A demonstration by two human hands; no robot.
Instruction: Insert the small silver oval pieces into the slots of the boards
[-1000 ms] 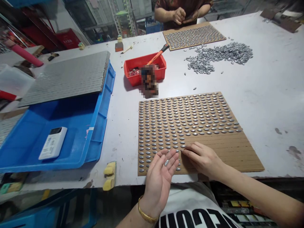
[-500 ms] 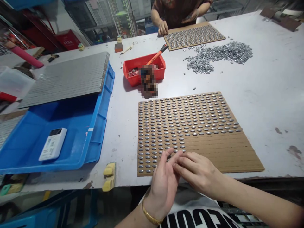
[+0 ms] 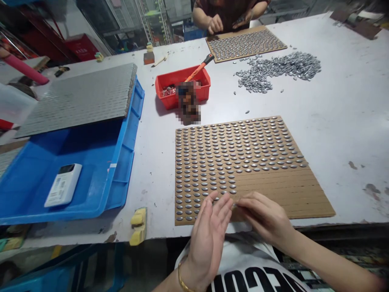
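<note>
**Oval metal pieces set row by row into a slotted board**

The brown slotted board [image 3: 273, 194] lies at the table's [image 3: 334, 121] near edge, filled from its 12 o'clock side down with rows of small silvery oval pieces [image 3: 237, 150]; the strip toward 4 o'clock is bare, showing only parallel grooves. The left hand [image 3: 209, 235] is held upright and flat at 6 o'clock, fingers together and extended — whether anything rests against its palm cannot be told. The right hand [image 3: 264, 217] lies just beside it, its fingertips pinched together at the end of the partly filled row, apparently on one piece, though the piece itself is too small to be confirmed.

The step is judged best done with each piece seated in line with its groove, spacing matched to the neighbours and the point turned the same way — light pressure only, since seated pieces could be nudged loose.

The pieces look hard, smooth and glossy, lens-shaped with pointed ends; the board looks matte and fibrous, like cardboard. A loose heap of pieces [image 3: 279, 69] lies at 1 o'clock, a red bin [image 3: 182, 87] at 11 o'clock, a blue tray [image 3: 121, 170] at 9 o'clock.
</note>
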